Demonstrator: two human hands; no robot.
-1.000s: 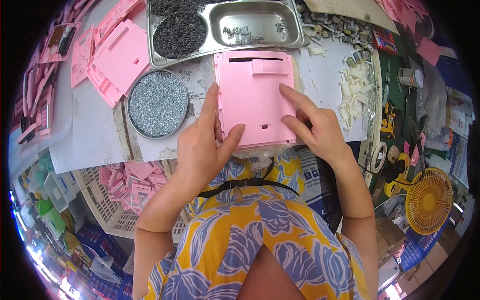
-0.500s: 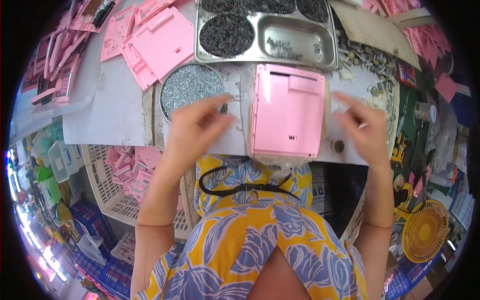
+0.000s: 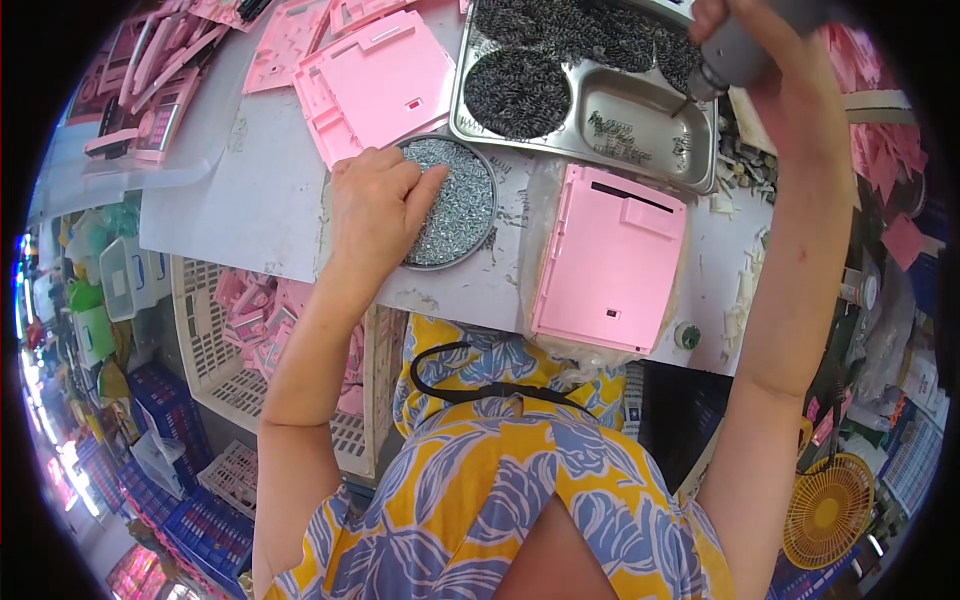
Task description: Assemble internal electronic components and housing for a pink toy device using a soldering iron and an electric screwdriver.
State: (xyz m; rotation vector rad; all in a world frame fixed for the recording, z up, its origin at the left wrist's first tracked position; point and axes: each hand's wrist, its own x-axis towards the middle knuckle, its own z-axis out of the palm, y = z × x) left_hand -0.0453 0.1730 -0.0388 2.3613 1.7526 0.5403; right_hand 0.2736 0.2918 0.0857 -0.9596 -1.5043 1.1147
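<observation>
My left hand (image 3: 378, 205) rests at the left side of a round metal tin of small silver screws (image 3: 458, 205). Its fingers are curled, with the thumb over the screws; whether they pinch any is hidden. At the upper right, my right hand (image 3: 782, 48) grips a grey electric screwdriver (image 3: 738, 52), whose thin bit points down over the corner of a steel tray (image 3: 705, 165). Before me lies a pink plastic panel (image 3: 612, 262) with a slot and a small square hole, on a pad wrapped in clear plastic.
The tray holds dark springs (image 3: 518, 92) in several compartments. More pink panels (image 3: 385, 80) lie at the far left. A crate (image 3: 215, 350) of pink parts stands below the table's left edge. A small round green-topped piece (image 3: 687, 335) sits right of the panel.
My left hand has moved to the screw tin. My right hand has reached up and far and now holds the electric screwdriver. The whole view has shifted and turned slightly.
</observation>
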